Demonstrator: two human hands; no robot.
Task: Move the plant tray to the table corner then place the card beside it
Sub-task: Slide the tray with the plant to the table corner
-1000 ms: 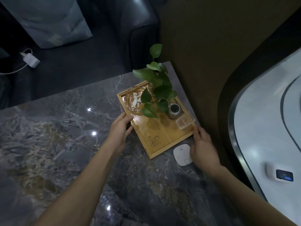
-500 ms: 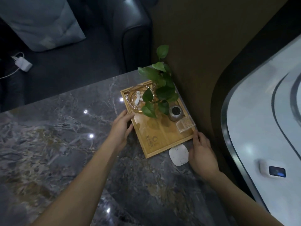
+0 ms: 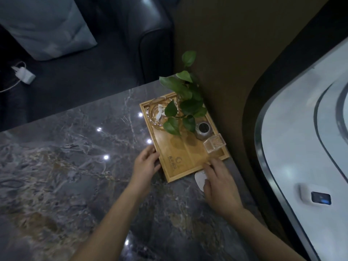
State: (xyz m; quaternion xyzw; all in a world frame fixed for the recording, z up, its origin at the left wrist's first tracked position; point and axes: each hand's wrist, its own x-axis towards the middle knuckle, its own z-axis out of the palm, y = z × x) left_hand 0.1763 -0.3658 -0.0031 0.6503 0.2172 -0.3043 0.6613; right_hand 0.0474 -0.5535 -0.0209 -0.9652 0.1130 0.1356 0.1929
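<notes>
A wooden plant tray [image 3: 185, 157] sits near the upper right corner of the dark marbled table [image 3: 66, 166], a little right of the middle of the frame, its long side running up and down along the table's right edge. On the tray, toward the top, a clear glass dish [image 3: 160, 114] holds something white, and a green leafy plant [image 3: 185, 104] spreads over it and rises above the tray's upper edge. Below the leaves stands a small round metal pot [image 3: 203, 129], and just beside it, lower right, a clear square box [image 3: 214, 143]. The left hand [image 3: 146, 164] rests against the tray's left rim near its lower end, fingers loosely curled along the wood; its grip is relaxed rather than pinched, touching the rim without closing around it. The right hand [image 3: 219, 182] lies just below the tray's lower edge, fingers spread and pressed flat on a white card [image 3: 200, 179] that lies on the table, touching or nearly touching the tray's bottom rim; only the card's left part shows from under the fingers. At upper left of the frame a dark sofa [image 3: 146, 34] carries a pale cushion [image 3: 45, 25], and a white charger [image 3: 25, 75] with its cable lies nearby. A curved white surface [image 3: 310, 129] fills the right side.
</notes>
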